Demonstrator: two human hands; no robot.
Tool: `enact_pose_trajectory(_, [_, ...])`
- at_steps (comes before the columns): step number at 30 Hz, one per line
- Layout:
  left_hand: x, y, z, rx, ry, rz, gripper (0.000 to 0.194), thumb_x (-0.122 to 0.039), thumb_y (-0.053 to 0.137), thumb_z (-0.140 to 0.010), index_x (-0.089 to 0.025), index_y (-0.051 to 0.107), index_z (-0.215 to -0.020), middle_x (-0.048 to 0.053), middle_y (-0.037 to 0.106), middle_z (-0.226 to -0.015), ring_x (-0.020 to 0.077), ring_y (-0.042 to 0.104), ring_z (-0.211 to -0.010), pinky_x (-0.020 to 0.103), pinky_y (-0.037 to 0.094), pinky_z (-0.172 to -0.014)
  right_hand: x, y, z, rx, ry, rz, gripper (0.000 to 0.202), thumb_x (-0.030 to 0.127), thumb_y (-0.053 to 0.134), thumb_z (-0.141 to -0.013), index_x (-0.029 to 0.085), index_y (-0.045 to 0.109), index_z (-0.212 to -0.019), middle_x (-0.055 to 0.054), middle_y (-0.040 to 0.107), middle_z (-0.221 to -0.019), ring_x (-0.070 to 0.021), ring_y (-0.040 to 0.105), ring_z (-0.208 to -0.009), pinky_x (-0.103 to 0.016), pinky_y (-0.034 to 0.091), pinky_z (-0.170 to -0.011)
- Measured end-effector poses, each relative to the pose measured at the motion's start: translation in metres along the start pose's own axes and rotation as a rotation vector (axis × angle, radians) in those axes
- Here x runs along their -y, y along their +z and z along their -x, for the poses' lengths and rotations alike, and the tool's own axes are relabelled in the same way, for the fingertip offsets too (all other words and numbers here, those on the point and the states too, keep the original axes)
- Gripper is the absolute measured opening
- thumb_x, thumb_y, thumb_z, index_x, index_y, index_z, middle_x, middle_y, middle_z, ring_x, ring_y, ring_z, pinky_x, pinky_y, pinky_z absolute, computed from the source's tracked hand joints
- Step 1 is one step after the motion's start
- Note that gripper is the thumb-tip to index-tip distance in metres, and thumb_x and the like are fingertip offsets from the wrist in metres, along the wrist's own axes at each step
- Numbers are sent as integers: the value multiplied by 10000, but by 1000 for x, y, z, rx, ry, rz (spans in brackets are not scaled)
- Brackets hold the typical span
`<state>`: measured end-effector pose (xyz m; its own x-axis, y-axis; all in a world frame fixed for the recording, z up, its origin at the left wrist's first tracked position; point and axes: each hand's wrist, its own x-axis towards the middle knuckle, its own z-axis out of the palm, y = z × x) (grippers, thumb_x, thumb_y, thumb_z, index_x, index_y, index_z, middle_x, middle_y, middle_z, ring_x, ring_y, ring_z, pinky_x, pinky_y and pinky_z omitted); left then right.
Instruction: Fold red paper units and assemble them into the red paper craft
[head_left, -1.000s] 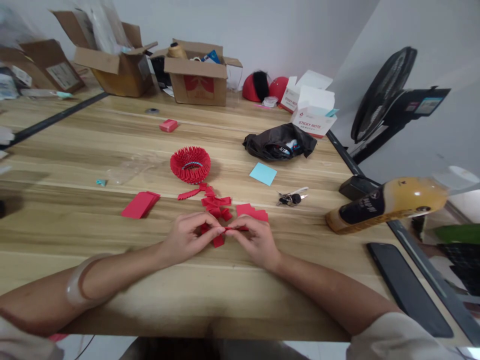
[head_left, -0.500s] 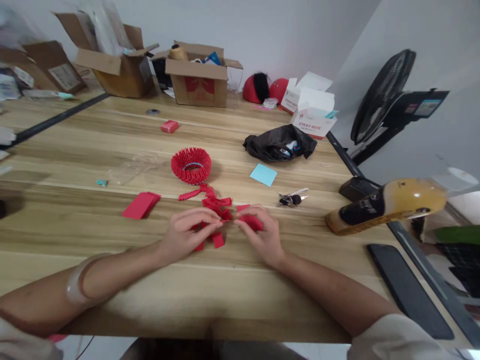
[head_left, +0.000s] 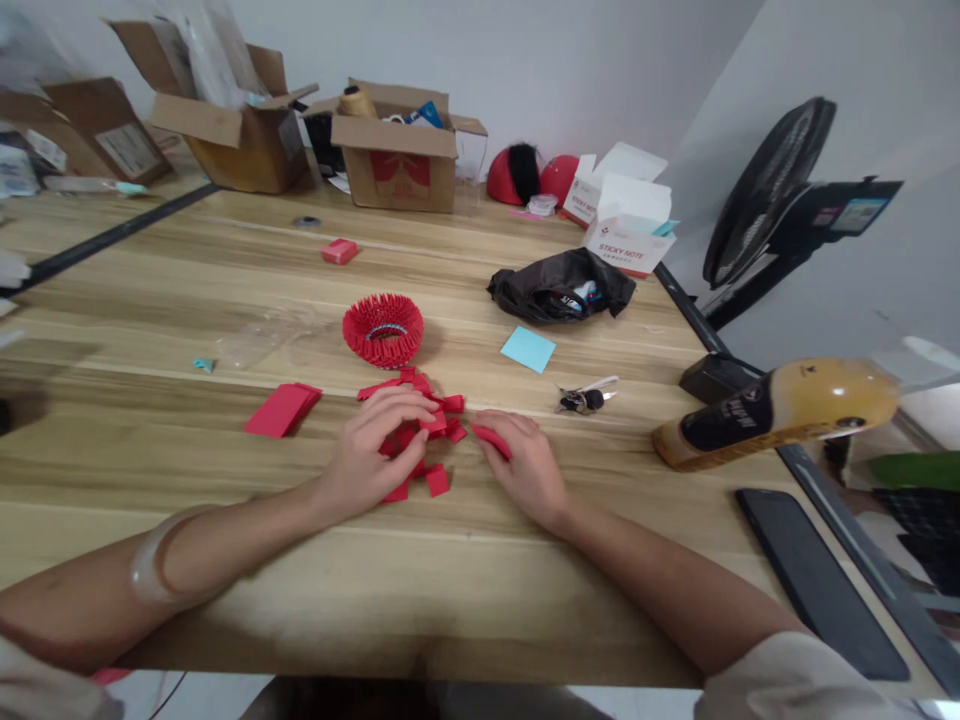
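Note:
My left hand [head_left: 373, 447] pinches a small red paper piece [head_left: 435, 424] between thumb and fingers, over a loose heap of folded red pieces [head_left: 437, 480]. To the right, my right hand [head_left: 527, 465] is closed round a red paper stack [head_left: 493, 441], which shows between thumb and fingers. Behind the heap stands a round bowl [head_left: 382, 331] of red folded pieces with a pale blue ring inside. A flat stack of red paper slips [head_left: 283, 410] lies left of my left hand.
Keys [head_left: 587, 400], a blue note [head_left: 528, 349] and a black bag [head_left: 561, 287] lie beyond my right hand. A yellow bottle [head_left: 772, 412] and a phone [head_left: 821, 580] are at the right. Cardboard boxes [head_left: 401, 170] stand at the back.
My hands have moved slightly apart. The left one now shows a red piece at its fingertips, and the right one has closed round the red stack that was partly uncovered under it.

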<state>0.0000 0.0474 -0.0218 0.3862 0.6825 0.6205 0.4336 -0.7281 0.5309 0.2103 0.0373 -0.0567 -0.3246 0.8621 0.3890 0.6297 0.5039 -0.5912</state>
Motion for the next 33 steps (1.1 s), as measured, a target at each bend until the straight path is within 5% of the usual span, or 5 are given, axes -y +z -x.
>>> enact_pose_trajectory(11, [-1,1,1,64,124,104,132,-51,558,-797,-161,621,-836,58,686,-823,186,614,-882,371,518,-827,2,-2,-2,-167,31,-184,112,119,609,-787,194,676,-837,-83,668,-939,-198,619,-943,-342,490,-846])
enact_pose_trajectory(17, [-6,0,4,523,424,-44,329,-311,622,-810,-176,586,-1108,110,650,-1104,267,521,-1127,420,424,-948,4,-3,-4,-208,105,-268,111,111,627,-757,197,666,-816,-48,667,-827,-178,625,-798,-315,489,-755])
enact_pose_trajectory(20, [-5,3,6,636,430,-245,340,-368,543,-870,-223,566,-1177,111,571,-1257,284,464,-1209,465,344,-1006,4,-2,-4,-218,111,-291,102,124,610,-766,198,665,-807,-48,669,-817,-178,626,-793,-320,493,-759])
enact_pose_trajectory(27, [13,7,7,485,294,-515,343,-127,469,-906,-238,533,-1224,111,505,-1338,277,382,-1287,510,298,-1025,5,-4,-5,-230,94,-276,91,143,626,-763,208,674,-805,-67,661,-898,-189,628,-876,-337,497,-813])
enact_pose_trajectory(33, [0,-2,3,335,597,-211,224,-127,503,-883,-190,615,-1066,87,693,-1041,225,595,-1065,391,475,-879,3,0,-4,-315,83,-316,99,149,602,-776,218,668,-803,-72,627,-977,-191,613,-950,-342,491,-851])
